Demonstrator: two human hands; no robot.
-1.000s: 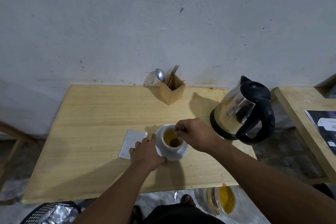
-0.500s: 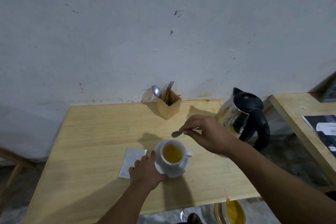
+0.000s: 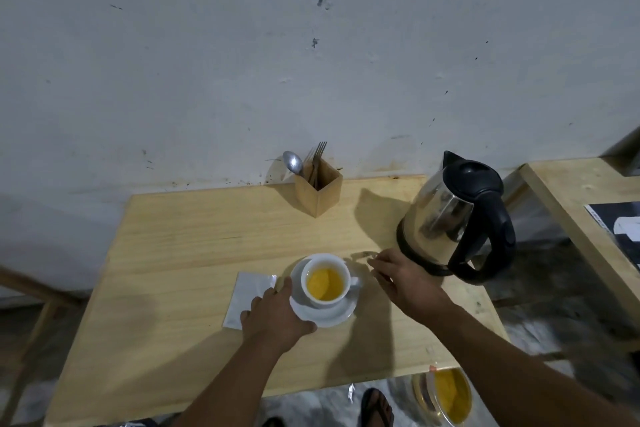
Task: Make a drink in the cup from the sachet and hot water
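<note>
A white cup (image 3: 341,269) holding yellow liquid stands on a white saucer (image 3: 337,317) near the middle of the wooden table (image 3: 194,239). My left hand (image 3: 277,317) grips the saucer's left rim. An opened white sachet (image 3: 247,291) lies flat just left of the saucer, partly under that hand. My right hand (image 3: 398,279) rests low on the table right of the cup, fingertips pinched on the handle of a small spoon (image 3: 362,255) that lies on the wood. A steel kettle (image 3: 446,215) with a black handle stands right behind that hand.
A wooden cutlery box (image 3: 318,192) with a spoon and forks stands at the back by the wall. A second wooden table (image 3: 568,201) sits to the right. Below the near edge are a glass jug (image 3: 448,395) of yellow liquid and a sandalled foot (image 3: 377,409).
My right hand lifted the spoon out of the cup, carried it right and lowered it onto the table beside the kettle. My left hand stayed on the saucer.
</note>
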